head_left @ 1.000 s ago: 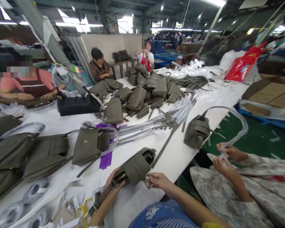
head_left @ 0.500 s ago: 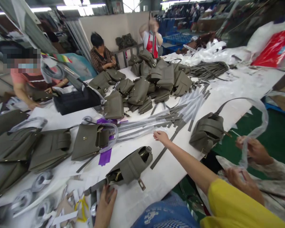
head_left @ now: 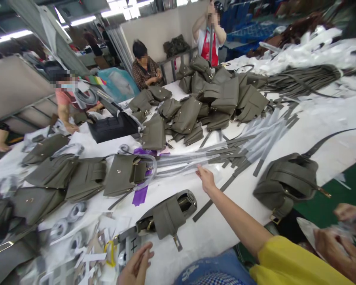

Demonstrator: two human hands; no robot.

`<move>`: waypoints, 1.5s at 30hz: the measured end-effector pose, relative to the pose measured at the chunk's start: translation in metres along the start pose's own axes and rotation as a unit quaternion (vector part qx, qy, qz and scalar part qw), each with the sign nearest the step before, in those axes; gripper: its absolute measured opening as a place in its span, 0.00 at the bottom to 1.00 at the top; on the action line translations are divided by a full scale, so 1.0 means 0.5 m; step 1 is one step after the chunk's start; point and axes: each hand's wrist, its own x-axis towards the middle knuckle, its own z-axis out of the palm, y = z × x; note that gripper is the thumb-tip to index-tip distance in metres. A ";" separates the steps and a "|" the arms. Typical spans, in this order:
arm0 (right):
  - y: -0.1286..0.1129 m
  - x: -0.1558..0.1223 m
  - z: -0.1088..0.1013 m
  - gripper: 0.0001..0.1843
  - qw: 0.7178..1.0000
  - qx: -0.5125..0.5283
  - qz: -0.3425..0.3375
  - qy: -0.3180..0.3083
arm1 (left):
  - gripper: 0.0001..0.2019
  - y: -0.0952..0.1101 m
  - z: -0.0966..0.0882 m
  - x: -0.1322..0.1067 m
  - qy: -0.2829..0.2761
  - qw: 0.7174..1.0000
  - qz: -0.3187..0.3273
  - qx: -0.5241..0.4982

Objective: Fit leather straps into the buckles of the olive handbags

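My right hand (head_left: 205,178) reaches out across the white table (head_left: 314,118) to the plastic-wrapped grey straps (head_left: 195,160) lying in a row; its fingertips touch the nearest strap, fingers closing on it. My left hand (head_left: 135,268) rests at the near table edge, fingers loosely apart and holding nothing, just below an olive-grey handbag (head_left: 169,215) lying on its side. A strap end with a buckle (head_left: 130,233) lies beside that bag.
Several olive handbags are piled mid-table (head_left: 213,99) and along the left (head_left: 86,180). A purple tape strip (head_left: 140,196) lies by one bag. A co-worker's hands (head_left: 341,233) work at the right beside another bag (head_left: 287,184). Three people sit or stand across the table.
My right hand left the bag and stretched forward to the wrapped straps. My left hand let go of the bag's strap and drew back to the table edge. The view tilted down and left.
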 end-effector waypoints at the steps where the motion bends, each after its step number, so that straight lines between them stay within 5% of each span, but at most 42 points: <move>1: -0.012 -0.029 0.004 0.18 1.000 0.016 -0.019 -0.014 | 0.23 0.036 0.005 0.009 -0.015 0.999 0.030 0.019; 4: -0.053 -0.128 0.017 0.16 0.992 0.069 -0.062 -0.080 | 0.19 0.159 0.029 0.048 -0.017 0.981 0.181 0.071; 7: -0.098 -0.238 0.023 0.14 0.978 0.105 -0.083 -0.157 | 0.21 0.275 0.063 0.084 -0.048 0.930 0.356 0.074; 12: -0.158 -0.380 0.000 0.13 0.967 0.083 -0.114 -0.211 | 0.16 0.372 0.089 0.102 -0.229 0.845 0.466 0.127; 16: -0.185 -0.423 -0.048 0.19 0.966 0.118 -0.161 -0.162 | 0.19 0.370 0.063 0.085 -0.315 0.793 0.479 0.207; 20: -0.187 -0.438 -0.098 0.22 0.980 0.069 -0.168 -0.075 | 0.20 0.351 0.014 0.072 -0.346 0.773 0.479 0.231; 25: -0.171 -0.456 -0.134 0.29 0.977 -0.029 -0.210 -0.021 | 0.21 0.321 -0.055 0.088 -0.350 0.785 0.447 0.249; 32: -0.144 -0.452 -0.163 0.26 0.983 0.073 -0.159 -0.053 | 0.19 0.268 -0.134 0.141 -0.354 0.818 0.377 0.253; 45: -0.046 -0.400 -0.181 0.16 0.982 0.167 -0.072 -0.048 | 0.17 0.226 -0.121 0.205 -0.382 0.806 0.313 0.327</move>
